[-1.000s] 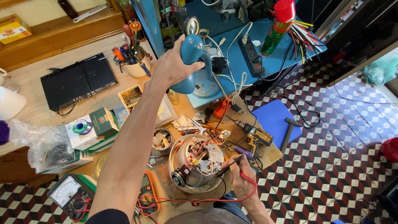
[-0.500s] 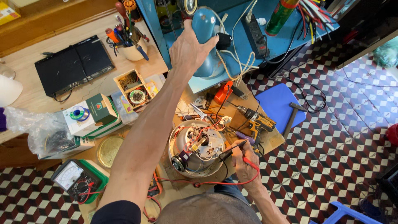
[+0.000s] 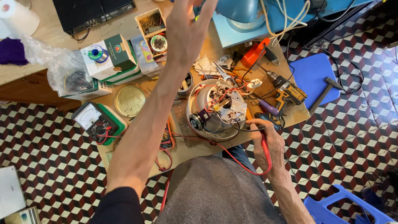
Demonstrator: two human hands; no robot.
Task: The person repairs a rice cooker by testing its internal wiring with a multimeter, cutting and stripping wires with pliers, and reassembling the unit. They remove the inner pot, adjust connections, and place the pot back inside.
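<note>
Red probe (image 3: 265,150) clenched in right hand (image 3: 267,143) fingers beside crowded appliance base (image 3: 215,110); left hand (image 3: 188,29) spread open.

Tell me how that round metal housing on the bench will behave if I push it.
The housing has a domed metal shell, so it would likely rock or slide rather than sit firm. Motor parts inside suggest it is heavy for its size. Red and black wires run from it, so they would probably drag or snag.

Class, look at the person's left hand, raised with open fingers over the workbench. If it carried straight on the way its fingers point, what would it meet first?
Most likely the blue rounded appliance body on the blue table: the left hand points up-frame toward it. Depth is unclear, so contact cannot be judged.
</note>
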